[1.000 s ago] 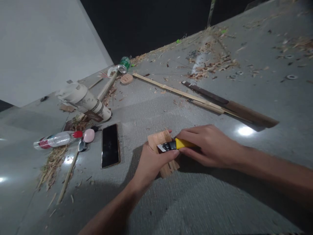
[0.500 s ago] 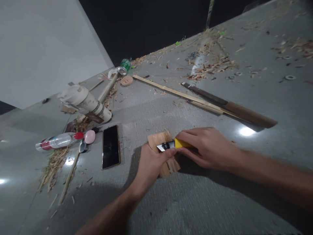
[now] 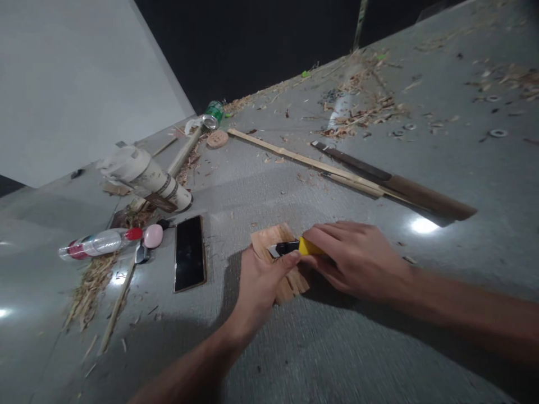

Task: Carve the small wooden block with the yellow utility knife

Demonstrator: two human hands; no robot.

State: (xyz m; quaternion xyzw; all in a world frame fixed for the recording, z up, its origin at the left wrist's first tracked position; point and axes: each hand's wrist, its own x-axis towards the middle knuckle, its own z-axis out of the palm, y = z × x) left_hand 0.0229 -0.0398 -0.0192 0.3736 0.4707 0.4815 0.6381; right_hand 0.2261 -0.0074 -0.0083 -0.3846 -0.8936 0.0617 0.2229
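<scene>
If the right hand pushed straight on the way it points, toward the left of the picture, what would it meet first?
Probably the left hand, whose thumb already rests by the yellow cutter that the right hand holds over the wood block; further along lies the phone.

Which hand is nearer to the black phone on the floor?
Left. The left hand is just right of the phone, on the wood block; the right hand, holding the yellow knife, is farther right.

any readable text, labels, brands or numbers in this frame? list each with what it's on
None can be read.
Tumbler: dark bands and a brown tag, any lettering too blurred.
Green can: print too small.
Clear bottle: red label, unreadable.
Phone: screen dark, blank.
Yellow utility knife, held by the right hand over the wood block that the left hand steadies: no marking visible.
</scene>
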